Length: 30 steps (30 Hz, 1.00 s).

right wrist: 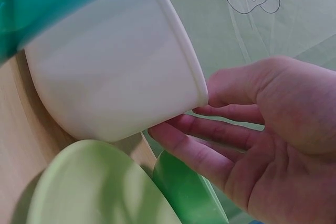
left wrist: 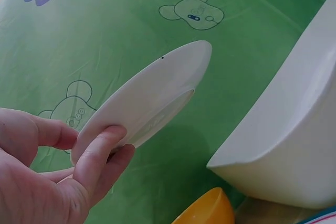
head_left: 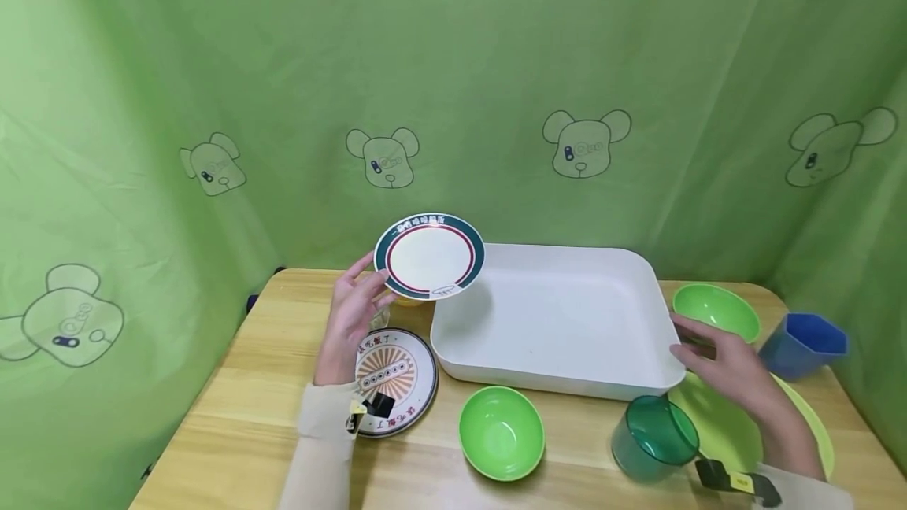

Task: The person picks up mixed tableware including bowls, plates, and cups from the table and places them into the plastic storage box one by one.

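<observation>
My left hand (head_left: pixel 352 309) pinches the near-left edge of a white plate (head_left: pixel 429 256) with a dark green rim and a thin red ring. In the left wrist view the plate's white underside (left wrist: pixel 152 87) shows, tilted, with fingers beneath it. The plate is held up in the air over the left end of a white rectangular tray (head_left: pixel 560 321). At the tray's right side is my right hand (head_left: pixel 726 360), its fingertips at the rim. The right wrist view shows these fingers (right wrist: pixel 199 150) fairly straight against the tray's outer wall.
Patterned plates (head_left: pixel 397 384) lie stacked left of the tray. In front stand a green bowl (head_left: pixel 501 433) and a teal cup (head_left: pixel 652 439). On the right are another green bowl (head_left: pixel 716 312), a blue cup (head_left: pixel 802 346) and a yellow-green plate (head_left: pixel 716 415). An orange bowl (left wrist: pixel 210 211) sits behind the left hand.
</observation>
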Each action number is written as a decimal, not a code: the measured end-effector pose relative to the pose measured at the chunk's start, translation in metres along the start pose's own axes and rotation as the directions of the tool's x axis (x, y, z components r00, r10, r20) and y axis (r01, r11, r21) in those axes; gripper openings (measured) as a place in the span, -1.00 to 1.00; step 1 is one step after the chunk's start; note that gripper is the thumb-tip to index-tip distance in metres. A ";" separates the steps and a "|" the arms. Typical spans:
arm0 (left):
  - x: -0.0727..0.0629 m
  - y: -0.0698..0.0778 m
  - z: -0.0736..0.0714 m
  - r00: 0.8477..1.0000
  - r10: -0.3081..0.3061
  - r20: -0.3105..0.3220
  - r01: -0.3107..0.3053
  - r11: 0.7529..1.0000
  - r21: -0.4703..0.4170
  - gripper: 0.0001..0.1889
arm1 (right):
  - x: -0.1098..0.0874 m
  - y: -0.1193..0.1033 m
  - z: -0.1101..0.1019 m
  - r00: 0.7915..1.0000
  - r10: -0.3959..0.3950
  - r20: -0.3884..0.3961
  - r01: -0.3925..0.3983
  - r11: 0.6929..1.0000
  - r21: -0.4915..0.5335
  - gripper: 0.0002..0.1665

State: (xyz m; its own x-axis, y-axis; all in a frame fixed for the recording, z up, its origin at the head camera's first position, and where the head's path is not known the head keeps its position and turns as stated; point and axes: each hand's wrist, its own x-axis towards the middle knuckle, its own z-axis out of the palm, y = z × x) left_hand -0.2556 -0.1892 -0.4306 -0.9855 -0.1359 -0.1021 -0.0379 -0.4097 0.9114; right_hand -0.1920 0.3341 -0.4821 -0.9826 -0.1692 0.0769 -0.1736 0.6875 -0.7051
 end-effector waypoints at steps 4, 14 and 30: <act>0.004 -0.004 0.009 1.000 -0.004 0.018 0.005 1.000 -0.016 -0.35 | -0.003 -0.001 0.001 1.000 0.011 -0.002 -0.011 1.000 -0.001 -0.31; 0.013 -0.014 0.023 0.997 -0.019 0.070 0.021 0.999 -0.038 -0.37 | -0.002 -0.004 0.005 1.000 -0.014 -0.027 0.014 1.000 0.005 -0.34; 0.005 -0.021 0.034 0.995 -0.033 0.092 0.039 0.998 -0.057 -0.38 | -0.004 -0.007 -0.002 1.000 0.008 0.005 -0.008 1.000 -0.015 -0.34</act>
State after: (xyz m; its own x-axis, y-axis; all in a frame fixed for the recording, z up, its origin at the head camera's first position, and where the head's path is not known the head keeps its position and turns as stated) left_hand -0.2655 -0.1511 -0.4368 -0.9947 -0.0388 -0.0952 -0.0663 -0.4656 0.8825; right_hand -0.1869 0.3318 -0.4760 -0.9836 -0.1670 0.0676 -0.1665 0.6994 -0.6951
